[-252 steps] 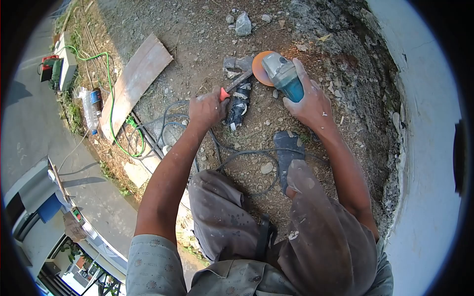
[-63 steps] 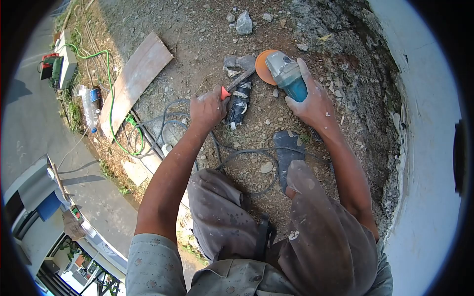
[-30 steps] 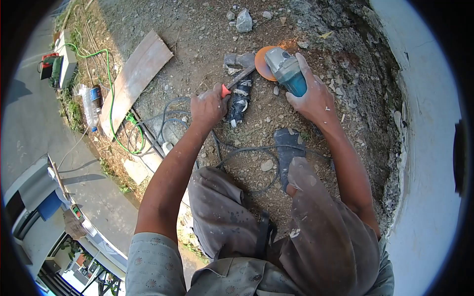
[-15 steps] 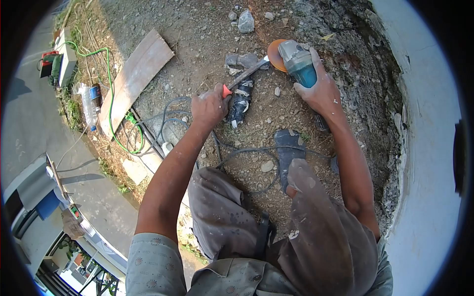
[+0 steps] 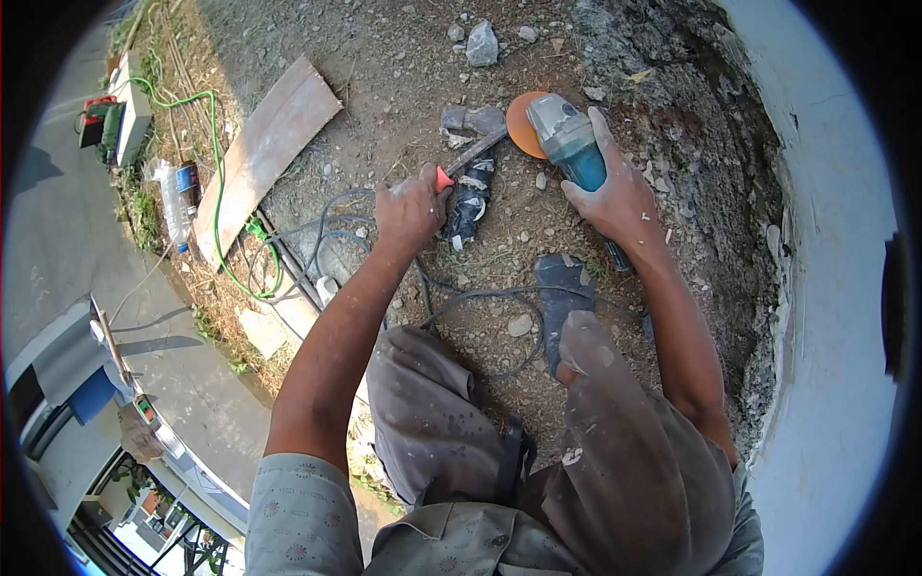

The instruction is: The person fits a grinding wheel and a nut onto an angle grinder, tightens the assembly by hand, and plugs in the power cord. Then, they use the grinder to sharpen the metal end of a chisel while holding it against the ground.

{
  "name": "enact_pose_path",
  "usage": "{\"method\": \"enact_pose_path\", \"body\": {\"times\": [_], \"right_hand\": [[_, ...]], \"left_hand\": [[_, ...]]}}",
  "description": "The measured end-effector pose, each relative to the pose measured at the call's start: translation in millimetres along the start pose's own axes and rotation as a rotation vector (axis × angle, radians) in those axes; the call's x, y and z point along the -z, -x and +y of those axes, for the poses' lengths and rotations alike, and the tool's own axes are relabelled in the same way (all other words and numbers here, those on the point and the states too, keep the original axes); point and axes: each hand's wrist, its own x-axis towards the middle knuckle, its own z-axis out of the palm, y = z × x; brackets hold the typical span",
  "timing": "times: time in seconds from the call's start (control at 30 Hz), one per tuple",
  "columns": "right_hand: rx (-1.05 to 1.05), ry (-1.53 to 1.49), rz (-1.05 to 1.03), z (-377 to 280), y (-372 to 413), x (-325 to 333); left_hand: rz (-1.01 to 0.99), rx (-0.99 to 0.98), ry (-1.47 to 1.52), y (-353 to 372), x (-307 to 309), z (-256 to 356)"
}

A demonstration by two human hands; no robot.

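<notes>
My left hand (image 5: 410, 211) is closed round the orange-red handle of a chisel (image 5: 477, 149), whose blade points up and to the right. The blade's tip reaches the left edge of an orange disc (image 5: 525, 125) on a teal and grey angle grinder (image 5: 573, 146). My right hand (image 5: 622, 197) is wrapped round the grinder's body from the right. Below the chisel, a dark object (image 5: 468, 204) wrapped in torn black and white material lies on the dirt. A broken grey piece (image 5: 469, 120) lies just above the blade.
Dark cable (image 5: 480, 291) loops across the dirt in front of my shoe (image 5: 562, 300). A board (image 5: 269, 154), green cord (image 5: 217, 173) and plastic bottles (image 5: 173, 206) lie at the left. A white wall (image 5: 836, 288) rises on the right, with a stone (image 5: 482, 43) farther ahead.
The grinder in my right hand has moved slightly left and down and has turned, so more of its disc shows. The disc now overlaps the chisel's tip. My left hand has barely shifted.
</notes>
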Motion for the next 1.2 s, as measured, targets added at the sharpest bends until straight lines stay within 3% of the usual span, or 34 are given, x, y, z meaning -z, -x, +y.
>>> {"method": "enact_pose_path", "body": {"times": [0.2,0.3,0.4,0.5,0.8,1.2], "right_hand": [[0.003,-0.010,-0.018,-6,2,2],[-0.101,-0.043,-0.008,-13,2,8],[-0.039,0.090,0.055,0,1,-4],[-0.115,0.036,-0.031,-7,0,7],[-0.036,0.070,0.023,-8,8,-5],[-0.082,0.070,-0.005,-8,3,2]], "left_hand": [[0.023,-0.014,0.013,-1,-4,-3],[0.014,-0.007,0.028,-1,-2,-2],[-0.004,0.005,0.026,-1,0,-1],[0.002,-0.001,0.021,-1,-1,-1],[0.021,-0.008,0.035,-1,-2,-1],[0.080,-0.022,0.048,-1,-5,-2]]}}
